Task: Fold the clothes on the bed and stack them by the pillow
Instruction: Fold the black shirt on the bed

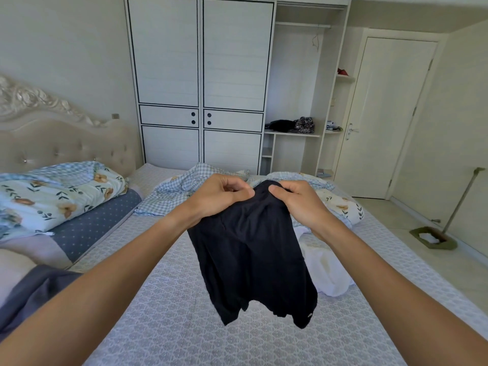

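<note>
- Hands: my left hand and right hand each pinch the top edge of a black garment.
- It hangs above the bed, with white clothing lying just behind it.

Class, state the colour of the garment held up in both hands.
Black, plain, with no pattern: the garment hangs from both hands, best seen in the head view.

Head camera looks down across the bed.

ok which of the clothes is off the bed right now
The black garment, pinched at its top by both hands and hanging in the air. The white garment and the grey one lie on the bed.
</note>
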